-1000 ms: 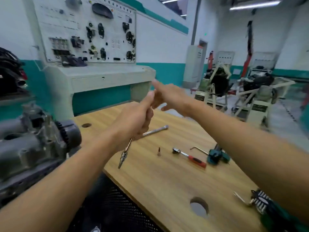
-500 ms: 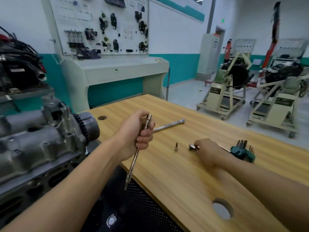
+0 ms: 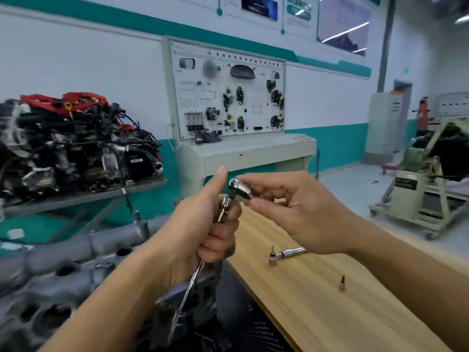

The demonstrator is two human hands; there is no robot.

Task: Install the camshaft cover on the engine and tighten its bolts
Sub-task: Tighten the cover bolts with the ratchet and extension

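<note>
My left hand (image 3: 203, 224) grips a long thin extension bar (image 3: 193, 278) upright, its lower end hanging toward the engine. My right hand (image 3: 299, 212) holds a small ratchet head (image 3: 239, 188) against the bar's top end, fingers curled round it. The grey aluminium camshaft cover (image 3: 63, 262) lies on the engine at lower left, below my left forearm. Its bolts are not plainly visible.
A wooden workbench (image 3: 330, 301) stretches to the right, with a second ratchet bar (image 3: 286, 254) and a small bit (image 3: 342, 285) on it. Another engine (image 3: 76, 143) sits on a stand at the left. A training panel (image 3: 228, 97) stands behind; engine stands at far right.
My right hand has picked the ratchet up from the bench and brought it to the top of the bar. The view has swung left and up.
</note>
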